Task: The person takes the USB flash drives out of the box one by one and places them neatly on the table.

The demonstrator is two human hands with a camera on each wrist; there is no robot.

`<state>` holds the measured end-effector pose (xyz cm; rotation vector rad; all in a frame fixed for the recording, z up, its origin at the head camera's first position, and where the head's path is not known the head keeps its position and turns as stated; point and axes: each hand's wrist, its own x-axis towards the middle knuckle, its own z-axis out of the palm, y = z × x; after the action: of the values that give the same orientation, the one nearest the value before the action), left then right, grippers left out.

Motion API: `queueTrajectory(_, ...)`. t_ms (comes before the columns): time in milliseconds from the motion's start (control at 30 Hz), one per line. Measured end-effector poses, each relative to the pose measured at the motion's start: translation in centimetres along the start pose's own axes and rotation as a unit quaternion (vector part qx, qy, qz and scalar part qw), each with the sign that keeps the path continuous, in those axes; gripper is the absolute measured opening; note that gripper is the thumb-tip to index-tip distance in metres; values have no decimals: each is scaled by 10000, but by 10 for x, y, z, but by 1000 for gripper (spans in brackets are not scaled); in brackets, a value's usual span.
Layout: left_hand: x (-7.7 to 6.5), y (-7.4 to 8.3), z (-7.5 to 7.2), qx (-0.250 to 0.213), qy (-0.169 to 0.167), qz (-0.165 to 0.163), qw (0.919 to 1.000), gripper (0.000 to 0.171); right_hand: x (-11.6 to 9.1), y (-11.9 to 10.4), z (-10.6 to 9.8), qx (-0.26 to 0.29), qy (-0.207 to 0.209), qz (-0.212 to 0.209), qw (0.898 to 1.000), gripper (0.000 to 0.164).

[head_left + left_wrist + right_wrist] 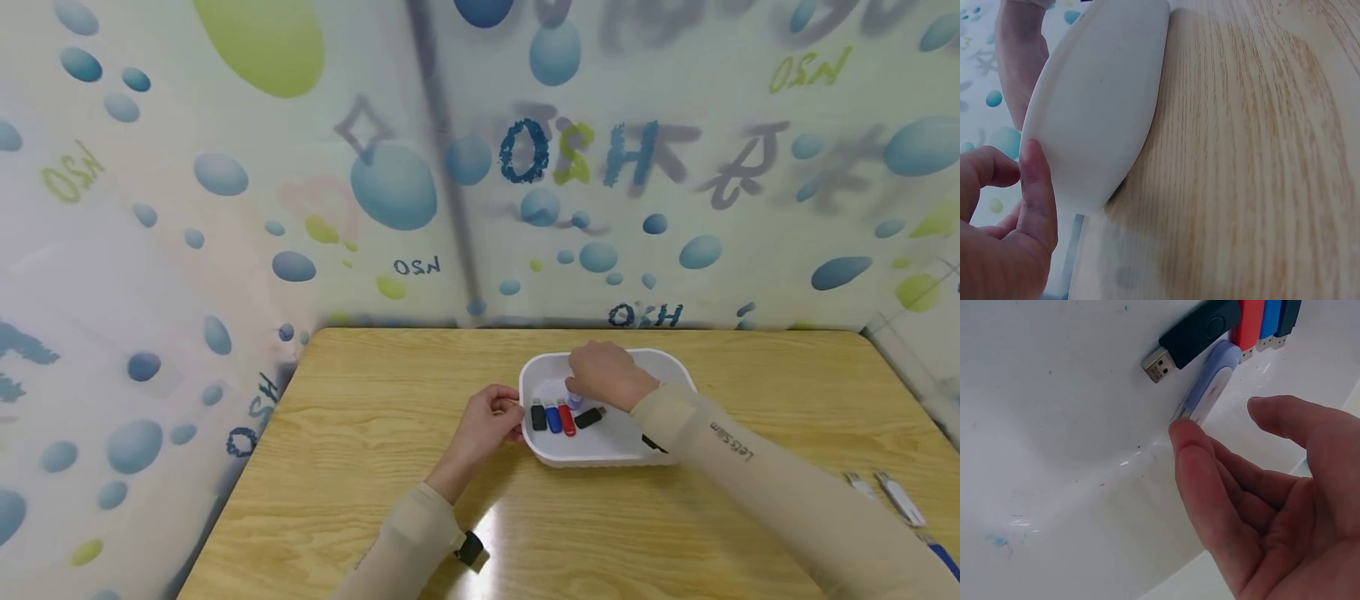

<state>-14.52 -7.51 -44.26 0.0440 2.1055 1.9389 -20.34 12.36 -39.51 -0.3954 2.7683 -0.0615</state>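
Note:
A white plastic basin (592, 461) stands on the wooden table. With thumb and index finger at its left rim, my left hand (489, 421) holds it; the thumb lies on the outer wall in the left wrist view. My right hand (607, 371) reaches over the far rim into the basin. Its index fingertip is right at the metal end of a purple-and-white USB stick (1213, 378), while the thumb stands apart. Beside that stick lie a tilted black USB stick (589, 417), a red one (566, 419), a blue one (553, 418) and another black one (538, 417).
At the table's right side lie two white USB sticks, the larger white stick (902, 498) and a smaller white stick (860, 484), with a blue stick (942, 556) nearer the edge. A patterned wall covering (480, 233) rises behind the table (360, 467).

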Motion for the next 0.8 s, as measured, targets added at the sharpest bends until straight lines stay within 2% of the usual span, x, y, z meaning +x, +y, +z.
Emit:
queueTrajectory(333, 3, -6, 1, 2, 94, 49, 9999, 35, 9, 2, 8, 15, 16, -58, 10000, 28)
queueTrajectory(600, 4, -5, 3, 60, 122, 18, 9999, 35, 8, 3, 11, 117, -90, -63, 9999, 23)
queueTrajectory(800, -2, 6, 4, 141, 70, -14, 9999, 34, 6, 2, 14, 103, -130, -264, 9995, 17)
